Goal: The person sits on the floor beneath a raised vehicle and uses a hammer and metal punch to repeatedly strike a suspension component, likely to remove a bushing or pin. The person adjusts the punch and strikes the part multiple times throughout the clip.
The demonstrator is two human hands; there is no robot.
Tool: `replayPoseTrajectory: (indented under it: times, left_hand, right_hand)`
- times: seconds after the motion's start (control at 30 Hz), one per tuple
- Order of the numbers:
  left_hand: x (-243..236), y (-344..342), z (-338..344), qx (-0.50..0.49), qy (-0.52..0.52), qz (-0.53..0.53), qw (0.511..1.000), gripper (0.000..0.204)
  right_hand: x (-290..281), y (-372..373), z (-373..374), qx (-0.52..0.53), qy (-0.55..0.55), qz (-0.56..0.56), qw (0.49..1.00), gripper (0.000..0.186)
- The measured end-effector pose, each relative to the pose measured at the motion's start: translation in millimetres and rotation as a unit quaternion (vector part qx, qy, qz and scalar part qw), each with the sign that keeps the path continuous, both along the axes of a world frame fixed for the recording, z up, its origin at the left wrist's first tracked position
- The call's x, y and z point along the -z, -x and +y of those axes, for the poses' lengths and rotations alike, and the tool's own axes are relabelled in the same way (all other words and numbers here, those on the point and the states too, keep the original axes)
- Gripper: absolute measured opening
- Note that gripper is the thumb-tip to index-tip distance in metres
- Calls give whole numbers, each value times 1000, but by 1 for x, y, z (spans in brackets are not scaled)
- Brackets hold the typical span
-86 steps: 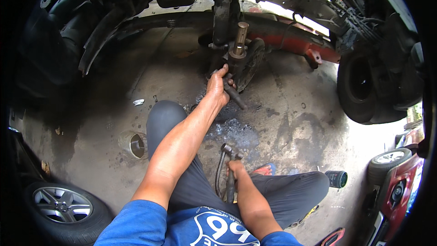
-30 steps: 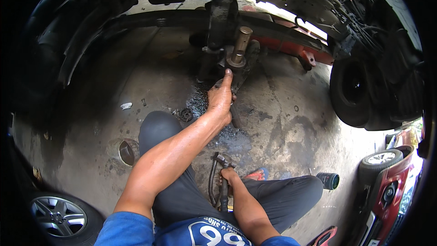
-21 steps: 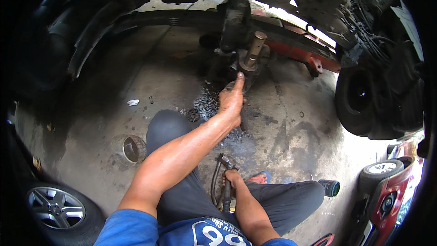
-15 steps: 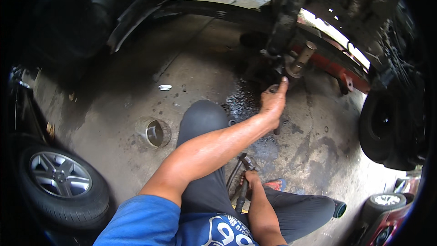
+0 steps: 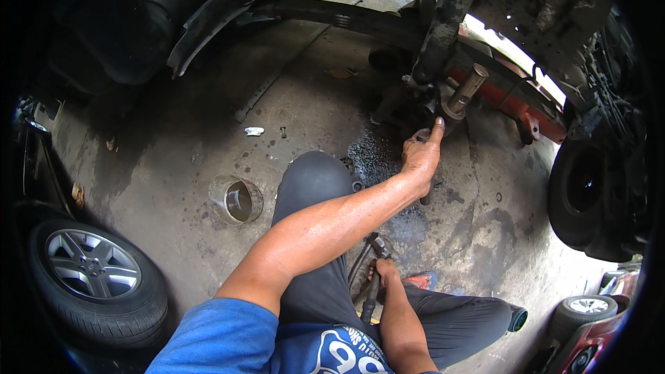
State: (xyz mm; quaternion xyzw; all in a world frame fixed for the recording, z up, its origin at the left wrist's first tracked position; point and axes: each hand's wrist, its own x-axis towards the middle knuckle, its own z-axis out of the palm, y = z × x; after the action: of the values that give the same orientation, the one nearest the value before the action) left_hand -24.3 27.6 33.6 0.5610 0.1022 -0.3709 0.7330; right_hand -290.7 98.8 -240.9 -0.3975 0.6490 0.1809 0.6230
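the left hand [image 5: 421, 156] is closed around a dark bar [image 5: 426, 198], whose lower end comes out beside the wrist. the thumb is stretched upward, to the base of a metal pin [image 5: 468, 90]. the pin stands tilted, with a slot in its side and a round collar at its foot. whether the thumb touches the collar, i cannot tell well, because this place is dark. just behind the pin, a thick dark tube [image 5: 454, 21] comes down at a slant.

the right hand [image 5: 384, 271] is low, between the legs, and it holds a hammer [image 5: 371, 294] by the handle, near to the head. at the left of the hammer there is a thin curved rod [image 5: 358, 261].

on the floor [image 5: 318, 73], below the left hand, lies a wet patch [image 5: 370, 152]. farther to the left are a bolt [image 5: 282, 131], a white scrap [image 5: 254, 131] and an open can [image 5: 255, 201]. a wheel [image 5: 93, 266] lies at the lower left.
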Motion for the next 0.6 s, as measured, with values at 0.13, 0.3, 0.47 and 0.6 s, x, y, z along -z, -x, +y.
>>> replayPoseTrajectory:
  times: [0.13,0.3,0.47,0.6]
  left_hand:
    - [4,1,-2,0,25,-12,1000,50]
    - [6,-1,1,14,31,-8,999,61]
    - [-2,-1,9,39,41,3,998,76]
    - [-9,0,11,26,33,-1,999,73]
  right_hand:
    - [1,0,0,29,10,-29,999,13]
    - [2,1,3,24,28,-34,999,15]
    - [-4,-1,4,41,24,-22,999,10]
    - [-9,-3,4,36,27,-24,999,10]
